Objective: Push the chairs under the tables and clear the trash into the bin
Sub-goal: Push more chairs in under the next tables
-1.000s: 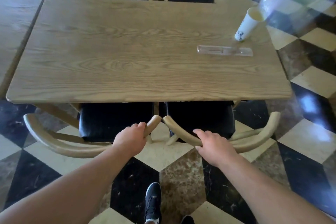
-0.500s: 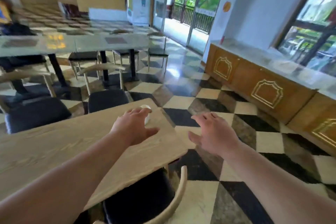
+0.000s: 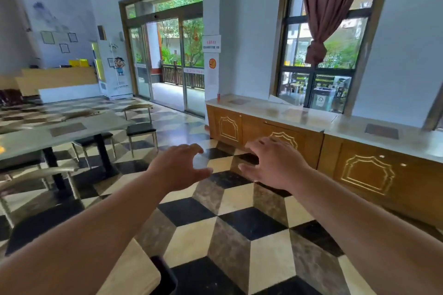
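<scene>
Both hands reach forward with nothing in them: the left hand (image 3: 178,166) has curled, spread fingers, and the right hand (image 3: 275,163) is likewise spread. Below them lies a checkered floor (image 3: 239,235). A wooden table corner (image 3: 134,273) sits bottom left, with a black chair seat (image 3: 165,275) tucked beside it.

Chair backs no longer gripped, both hands (image 3: 225,165) now raised empty over the checkered floor (image 3: 215,235), desk (image 3: 134,270) reduced to a corner.
</scene>
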Demonstrator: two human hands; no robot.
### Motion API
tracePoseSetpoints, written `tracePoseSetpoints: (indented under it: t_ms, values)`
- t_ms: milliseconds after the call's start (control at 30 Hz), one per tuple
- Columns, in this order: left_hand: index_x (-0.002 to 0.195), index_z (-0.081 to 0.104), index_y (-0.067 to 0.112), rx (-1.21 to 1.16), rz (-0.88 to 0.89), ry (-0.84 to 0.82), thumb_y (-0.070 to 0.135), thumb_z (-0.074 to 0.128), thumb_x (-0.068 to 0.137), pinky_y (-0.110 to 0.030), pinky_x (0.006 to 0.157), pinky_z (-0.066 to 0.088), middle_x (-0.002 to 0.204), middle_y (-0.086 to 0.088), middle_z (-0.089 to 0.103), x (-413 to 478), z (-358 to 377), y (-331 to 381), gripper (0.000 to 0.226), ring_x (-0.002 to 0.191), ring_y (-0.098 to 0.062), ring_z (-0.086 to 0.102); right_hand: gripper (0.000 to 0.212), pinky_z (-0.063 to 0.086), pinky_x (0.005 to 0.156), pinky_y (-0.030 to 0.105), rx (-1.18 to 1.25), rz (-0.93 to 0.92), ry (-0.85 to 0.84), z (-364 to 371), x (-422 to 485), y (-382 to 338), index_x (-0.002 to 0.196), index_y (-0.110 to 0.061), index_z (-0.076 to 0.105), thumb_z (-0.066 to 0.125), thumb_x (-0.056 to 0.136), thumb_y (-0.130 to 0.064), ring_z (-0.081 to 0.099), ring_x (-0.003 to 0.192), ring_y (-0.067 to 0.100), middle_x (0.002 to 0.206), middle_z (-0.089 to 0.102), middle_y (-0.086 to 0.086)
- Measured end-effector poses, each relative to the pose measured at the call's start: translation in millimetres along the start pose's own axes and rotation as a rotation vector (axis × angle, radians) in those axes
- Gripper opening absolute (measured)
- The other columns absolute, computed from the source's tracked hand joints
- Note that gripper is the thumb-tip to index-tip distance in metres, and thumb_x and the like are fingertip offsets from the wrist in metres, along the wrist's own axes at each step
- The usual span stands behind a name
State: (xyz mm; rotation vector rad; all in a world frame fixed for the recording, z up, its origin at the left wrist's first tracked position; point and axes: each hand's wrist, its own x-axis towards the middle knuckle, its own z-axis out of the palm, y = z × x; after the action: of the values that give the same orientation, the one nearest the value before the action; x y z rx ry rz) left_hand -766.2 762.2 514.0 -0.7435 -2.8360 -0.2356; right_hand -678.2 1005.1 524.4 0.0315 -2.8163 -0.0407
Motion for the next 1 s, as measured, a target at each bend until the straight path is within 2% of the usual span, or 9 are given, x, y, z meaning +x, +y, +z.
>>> tracePoseSetpoints:
  t_ms: [233,300,400,467,533,633,767,900,1000]
  values:
    - [0.148,0.048,0.035,0.025,0.052,-0.084,0.080,0.060,0.087,-0.042,0.108,0.049,0.152,0.003,0.056,92,67,65,0.077,0.136,-0.021,0.054,0.068,0.050,0.102,0.044,0.013,0.058,-0.087,36,43,111,0.148,-0.033,0.044,0.052,0.094,-0.074,0.055,0.131,0.023,0.143,0.060,-0.004]
    - [0.148,0.048,0.035,0.039,0.073,-0.111,0.080,0.061,0.086,-0.041,0.109,0.048,0.153,0.004,0.055,120,82,68,0.077,0.137,-0.020,0.053,0.070,0.050,0.104,0.044,0.024,0.074,-0.130,53,62,130,0.152,-0.034,0.040,0.052,0.095,-0.074,0.055,0.133,0.023,0.145,0.060,-0.005]
    - [0.147,0.050,0.034,0.060,0.088,-0.113,0.078,0.060,0.088,-0.041,0.108,0.049,0.150,0.003,0.058,177,106,61,0.074,0.135,-0.020,0.055,0.067,0.050,0.105,0.044,-0.028,0.080,-0.177,85,108,157,0.147,-0.033,0.048,0.049,0.095,-0.075,0.057,0.129,0.022,0.138,0.064,-0.006]
    - [0.143,0.053,0.034,0.071,0.098,-0.126,0.077,0.061,0.089,-0.039,0.104,0.051,0.145,0.003,0.061,219,122,52,0.069,0.128,-0.019,0.059,0.063,0.052,0.098,0.041,-0.063,0.089,-0.209,108,143,172,0.137,-0.032,0.058,0.047,0.094,-0.076,0.059,0.119,0.018,0.127,0.067,-0.008]
    - [0.141,0.054,0.036,0.053,0.104,-0.157,0.077,0.062,0.088,-0.039,0.101,0.054,0.141,0.004,0.063,268,141,42,0.068,0.122,-0.018,0.062,0.061,0.054,0.089,0.037,-0.084,0.112,-0.255,131,183,186,0.132,-0.033,0.059,0.046,0.094,-0.077,0.061,0.108,0.015,0.118,0.067,-0.011]
    - [0.145,0.050,0.038,-0.036,0.121,-0.229,0.076,0.065,0.087,-0.042,0.102,0.054,0.146,0.005,0.059,342,156,29,0.071,0.128,-0.020,0.059,0.063,0.057,0.081,0.032,-0.083,0.132,-0.309,149,243,208,0.130,-0.033,0.060,0.044,0.092,-0.081,0.064,0.095,0.010,0.109,0.067,-0.014]
    - [0.147,0.048,0.036,-0.075,0.152,-0.228,0.073,0.067,0.088,-0.042,0.102,0.054,0.149,0.006,0.059,448,155,15,0.072,0.130,-0.021,0.060,0.059,0.056,0.084,0.036,-0.092,0.173,-0.295,151,325,249,0.126,-0.033,0.060,0.044,0.093,-0.079,0.061,0.096,0.012,0.105,0.064,-0.014]
    - [0.137,0.057,0.033,-0.116,0.135,-0.223,0.069,0.066,0.091,-0.038,0.093,0.056,0.137,0.005,0.066,544,170,11,0.059,0.117,-0.018,0.066,0.051,0.056,0.086,0.037,0.036,0.233,-0.247,168,393,292,0.135,-0.032,0.056,0.057,0.096,-0.065,0.062,0.103,0.013,0.117,0.066,-0.012]
    - [0.132,0.062,0.031,-0.063,0.158,-0.287,0.067,0.062,0.093,-0.037,0.094,0.057,0.127,0.006,0.070,592,199,9,0.052,0.109,-0.015,0.066,0.034,0.052,0.082,0.031,0.045,0.229,-0.317,199,436,323,0.127,-0.032,0.060,0.062,0.098,-0.051,0.059,0.097,0.010,0.107,0.062,-0.015]
